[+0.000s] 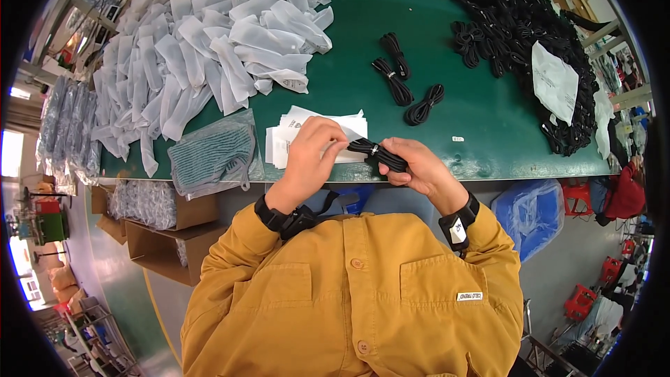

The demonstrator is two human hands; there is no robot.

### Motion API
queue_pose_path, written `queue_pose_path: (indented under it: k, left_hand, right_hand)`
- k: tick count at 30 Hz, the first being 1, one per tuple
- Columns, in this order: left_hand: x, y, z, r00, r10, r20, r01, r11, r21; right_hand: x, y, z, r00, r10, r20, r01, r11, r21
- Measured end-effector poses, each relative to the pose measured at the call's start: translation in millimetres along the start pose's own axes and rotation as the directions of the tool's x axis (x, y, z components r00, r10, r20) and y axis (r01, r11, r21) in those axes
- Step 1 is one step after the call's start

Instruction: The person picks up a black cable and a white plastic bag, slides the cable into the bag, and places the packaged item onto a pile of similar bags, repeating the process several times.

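Note:
My right hand (pixel 419 167) is closed around a coiled black cable bundle (pixel 377 156), tied at its middle, over the table's near edge. Close to the bundle's left end, the thumb and fingers of my left hand (pixel 312 153) are pinched together; what lies between them, if anything, is hidden. Below both hands is a stack of flat white bags (pixel 279 146) with print on them. Just beyond my right hand, another tied black cable (pixel 423 105) lies on the green table (pixel 460 119), with two more bundles (pixel 393 82) farther off.
A large heap of filled whitish bags (pixel 209 42) covers the far left. Many black cables (pixel 502 21) are piled at the far right, under a white bag (pixel 555 77). A teal ribbed item in clear plastic (pixel 213 153) sits left of the stack. Cardboard boxes (pixel 164 251) and a blue lined bin (pixel 534 213) flank me.

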State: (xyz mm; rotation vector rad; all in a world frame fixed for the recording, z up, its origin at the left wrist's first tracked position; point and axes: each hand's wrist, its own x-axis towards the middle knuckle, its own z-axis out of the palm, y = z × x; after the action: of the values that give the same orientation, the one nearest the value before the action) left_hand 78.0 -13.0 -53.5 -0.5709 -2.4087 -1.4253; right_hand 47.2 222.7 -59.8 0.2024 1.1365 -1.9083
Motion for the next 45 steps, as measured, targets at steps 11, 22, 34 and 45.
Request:
queue_pose_path:
  k: [11,22,34,45]
  left_hand:
    - [10.3,-5.0,-2.4,0.998,0.059,0.003,-0.059,0.998,0.03]
    - [40.8,3.3,-6.3,0.985,-0.172,-0.005,0.154,0.89,-0.429]
    - [111.5,-37.5,-96.4,0.914,-0.288,-0.286,0.186,0.923,-0.337]
    - [12.3,-23.2,13.3,0.996,0.055,0.068,-0.065,0.985,0.161]
  right_hand:
    - [8.1,4.6,8.9,0.912,-0.409,0.029,0.384,0.828,-0.409]
    - [13.3,-10.7,54.1,0.401,-0.896,0.188,0.671,0.148,-0.727]
    - [48.2,-75.7,27.5,0.238,-0.956,0.172,0.469,-0.042,-0.882]
    - [66.0,-46.3,-20.9,0.483,-0.835,0.263,0.042,-0.277,-0.96]
